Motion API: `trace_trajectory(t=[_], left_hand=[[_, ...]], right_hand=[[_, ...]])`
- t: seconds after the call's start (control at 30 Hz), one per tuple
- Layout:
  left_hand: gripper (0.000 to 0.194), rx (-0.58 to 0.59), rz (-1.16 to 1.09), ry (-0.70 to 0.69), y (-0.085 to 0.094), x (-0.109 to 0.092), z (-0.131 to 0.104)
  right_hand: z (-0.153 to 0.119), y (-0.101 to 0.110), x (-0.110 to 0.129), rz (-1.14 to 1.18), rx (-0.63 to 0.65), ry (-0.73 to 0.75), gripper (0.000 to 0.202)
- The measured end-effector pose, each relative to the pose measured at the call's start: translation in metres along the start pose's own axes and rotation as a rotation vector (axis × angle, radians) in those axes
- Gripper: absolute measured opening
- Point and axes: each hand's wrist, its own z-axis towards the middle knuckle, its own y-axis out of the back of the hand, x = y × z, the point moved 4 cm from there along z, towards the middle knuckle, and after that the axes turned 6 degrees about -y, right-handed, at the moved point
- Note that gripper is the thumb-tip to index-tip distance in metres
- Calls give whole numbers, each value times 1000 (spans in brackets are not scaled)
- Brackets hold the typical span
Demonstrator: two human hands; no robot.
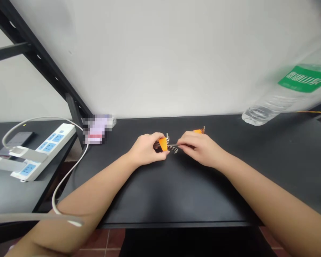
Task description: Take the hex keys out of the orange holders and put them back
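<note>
My left hand [149, 148] is closed around an orange hex key holder [163, 144], thumb below and fingers above. Several bent silver hex keys [172, 148] stick out of its right side. My right hand [199, 147] pinches the end of one thin hex key [176, 145] whose other end reaches the holder. Just behind the right hand lies a second orange holder [197, 131] with hex keys in it, partly hidden by that hand. Both hands are low over the black table [176, 192].
A clear water bottle [278, 100] with a green label stands at the right rear. At the left are a white power strip [46, 150], a pale cable [69, 175] crossing near my left forearm, a black metal frame [50, 64] and a blurred purple-white packet [97, 129].
</note>
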Motion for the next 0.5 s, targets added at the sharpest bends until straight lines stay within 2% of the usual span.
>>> trace_trajectory(t=[0.2,0.37,0.5], left_hand=[[44,40,91,-34,-1,-5,0],[46,19,92,-32,-1,-3,0],[46,5,62,-17,-2,1,-1]], right_hand=[[-1,-10,11,-30,-50,31,23],[2,-23,21,124,17,22,15],[4,-23,17,79,27,17,13]])
